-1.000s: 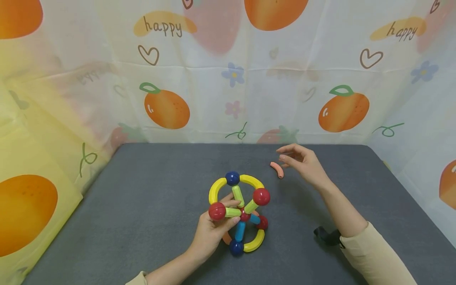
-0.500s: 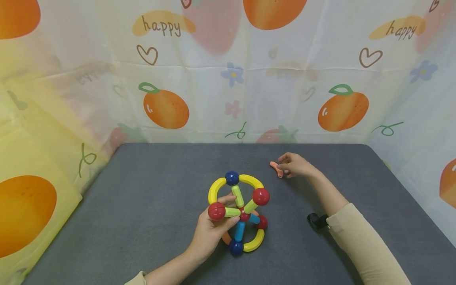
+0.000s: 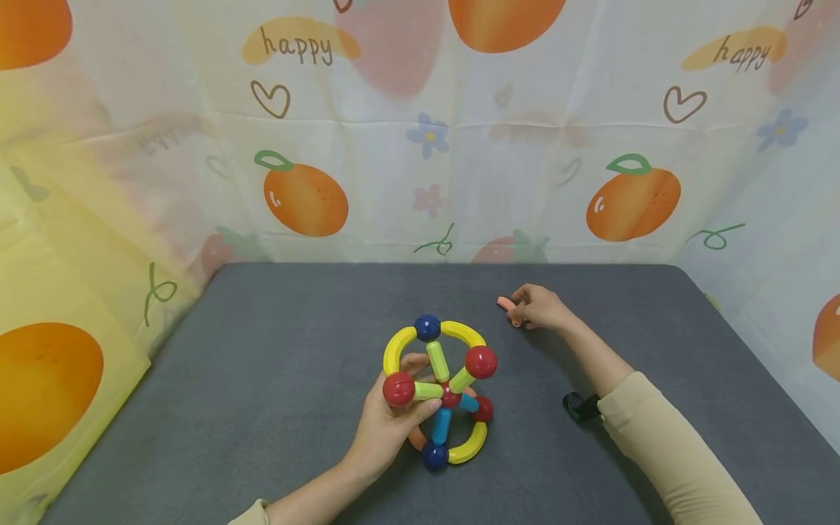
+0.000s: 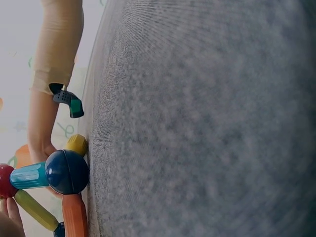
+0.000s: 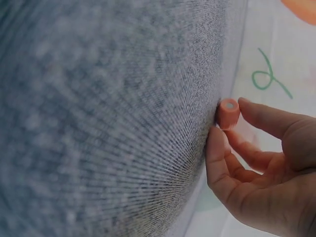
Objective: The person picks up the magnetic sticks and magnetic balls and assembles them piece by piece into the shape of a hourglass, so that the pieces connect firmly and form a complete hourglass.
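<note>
My left hand (image 3: 394,419) holds a built frame of magnetic sticks and balls (image 3: 450,394) by its middle. Red and dark blue balls join its green and blue straight sticks and yellow curved ones. In the left wrist view, a dark blue ball (image 4: 67,172) meets an orange stick (image 4: 74,215) and a blue stick (image 4: 28,175). Beyond the frame, my right hand (image 3: 541,306) pinches a salmon-orange curved magnetic stick (image 3: 505,303) lying on the table. The right wrist view looks at the stick's round end (image 5: 229,109), thumb on one side and fingers on the other.
A dark grey cloth-covered table (image 3: 262,364) lies under both hands. Behind it hangs a curtain (image 3: 394,182) printed with oranges and hearts. A black wrist camera (image 3: 580,407) hangs at the right sleeve, low over the table.
My right hand has come down and slightly left from above the table, and its fingers have closed on the orange curved stick. The left hand and the frame have stayed in place.
</note>
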A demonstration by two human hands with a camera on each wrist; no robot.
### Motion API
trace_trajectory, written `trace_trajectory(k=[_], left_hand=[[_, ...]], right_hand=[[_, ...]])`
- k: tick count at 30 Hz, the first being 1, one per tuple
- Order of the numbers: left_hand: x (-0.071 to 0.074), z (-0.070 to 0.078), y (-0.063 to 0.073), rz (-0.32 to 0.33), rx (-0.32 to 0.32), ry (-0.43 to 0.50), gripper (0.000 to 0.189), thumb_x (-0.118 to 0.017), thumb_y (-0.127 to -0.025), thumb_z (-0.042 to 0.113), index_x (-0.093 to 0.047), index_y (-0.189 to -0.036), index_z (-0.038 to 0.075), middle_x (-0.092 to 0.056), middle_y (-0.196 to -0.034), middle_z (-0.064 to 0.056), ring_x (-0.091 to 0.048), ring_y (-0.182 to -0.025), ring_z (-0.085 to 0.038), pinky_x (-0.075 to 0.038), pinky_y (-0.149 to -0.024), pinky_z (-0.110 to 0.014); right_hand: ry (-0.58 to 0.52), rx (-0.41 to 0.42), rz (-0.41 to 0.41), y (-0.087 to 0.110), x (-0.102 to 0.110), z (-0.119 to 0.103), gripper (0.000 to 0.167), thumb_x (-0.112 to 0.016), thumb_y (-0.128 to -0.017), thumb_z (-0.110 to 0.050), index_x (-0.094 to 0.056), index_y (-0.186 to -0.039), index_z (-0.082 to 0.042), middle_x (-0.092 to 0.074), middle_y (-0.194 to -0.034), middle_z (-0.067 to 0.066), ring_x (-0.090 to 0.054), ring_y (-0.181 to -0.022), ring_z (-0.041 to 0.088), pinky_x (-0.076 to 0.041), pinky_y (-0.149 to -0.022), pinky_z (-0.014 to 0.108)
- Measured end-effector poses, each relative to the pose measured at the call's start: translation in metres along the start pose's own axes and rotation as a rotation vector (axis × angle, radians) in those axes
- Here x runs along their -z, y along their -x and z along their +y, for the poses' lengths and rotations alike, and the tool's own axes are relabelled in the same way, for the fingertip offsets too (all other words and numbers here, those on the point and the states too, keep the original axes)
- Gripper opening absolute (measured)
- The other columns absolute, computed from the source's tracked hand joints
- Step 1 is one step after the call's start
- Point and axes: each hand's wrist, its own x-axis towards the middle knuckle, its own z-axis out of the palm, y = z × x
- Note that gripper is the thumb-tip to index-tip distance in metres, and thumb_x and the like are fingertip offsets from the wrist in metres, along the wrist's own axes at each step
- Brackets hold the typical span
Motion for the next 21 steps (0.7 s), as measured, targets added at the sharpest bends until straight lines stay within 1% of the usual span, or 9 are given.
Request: trace_trajectory(k=[2,4,8,11,14,17,21], left_hand=[[0.0000,0.0011,-0.0006,-0.001,0.018,0.017,0.066,-0.069,-0.089,0.001,-0.033,-0.144,0.000,-0.044,-0.148,-0.029,-0.064,-0.120,-0.007,-0.052,-0.098,-0.019],[0.0000,0.0020,-0.0008,-0.001,0.031,0.026,0.072,-0.070,-0.089,0.003,-0.028,-0.148,0.001,-0.044,-0.149,-0.029,-0.064,-0.120,-0.007,-0.052,-0.097,-0.019],[0.0006,0.0026,-0.0001,-0.016,0.035,0.037,0.079,-0.069,-0.090,0.003,-0.021,-0.153,0.001,-0.043,-0.150,-0.030,-0.064,-0.118,-0.003,-0.052,-0.097,-0.019],[0.0009,0.0025,0.0000,-0.026,0.042,0.039,0.082,-0.070,-0.089,0.004,-0.020,-0.154,0.002,-0.042,-0.151,-0.029,-0.064,-0.116,0.000,-0.053,-0.096,-0.019],[0.0016,0.0024,-0.0004,-0.042,0.042,0.048,0.082,-0.070,-0.089,0.004,-0.021,-0.154,0.005,-0.042,-0.151,-0.028,-0.063,-0.117,0.001,-0.053,-0.097,-0.019],[0.0035,0.0026,-0.0001,-0.074,0.019,0.071,0.080,-0.069,-0.091,0.005,-0.020,-0.154,0.006,-0.039,-0.152,-0.030,-0.063,-0.118,-0.001,-0.052,-0.098,-0.020],[0.0077,0.0031,0.0019,-0.123,-0.032,0.112,0.072,-0.063,-0.093,0.005,-0.021,-0.152,0.007,-0.035,-0.152,-0.036,-0.062,-0.122,-0.006,-0.049,-0.103,-0.020]], right_hand=[[0.003,-0.014,0.009,-0.0014,-0.0015,0.0003,0.051,-0.062,-0.092,-0.016,-0.048,-0.136,0.005,-0.061,-0.112,0.021,-0.065,-0.091,0.025,-0.059,-0.076,0.031],[0.010,-0.016,0.016,-0.0021,-0.0023,0.0003,0.049,-0.061,-0.091,-0.013,-0.049,-0.135,0.005,-0.062,-0.108,0.020,-0.065,-0.086,0.024,-0.058,-0.074,0.030],[0.035,-0.015,0.019,-0.0022,-0.0021,-0.0009,0.046,-0.059,-0.091,-0.009,-0.051,-0.133,0.006,-0.065,-0.092,0.015,-0.061,-0.073,0.020,-0.051,-0.066,0.027],[0.055,-0.016,0.012,-0.0008,-0.0010,-0.0028,0.045,-0.059,-0.091,-0.010,-0.052,-0.132,0.006,-0.065,-0.082,0.011,-0.057,-0.069,0.017,-0.047,-0.065,0.027],[0.075,-0.034,0.000,0.0010,-0.0002,-0.0050,0.043,-0.061,-0.092,-0.013,-0.055,-0.130,0.005,-0.067,-0.076,0.007,-0.057,-0.068,0.016,-0.047,-0.065,0.027],[0.103,-0.047,-0.019,0.0025,-0.0003,-0.0070,0.043,-0.062,-0.092,-0.016,-0.056,-0.129,0.006,-0.068,-0.074,0.007,-0.059,-0.068,0.016,-0.049,-0.065,0.027],[0.127,-0.059,-0.024,0.0032,-0.0020,-0.0086,0.044,-0.063,-0.092,-0.017,-0.057,-0.129,0.007,-0.068,-0.073,0.007,-0.059,-0.067,0.016,-0.050,-0.065,0.026]])
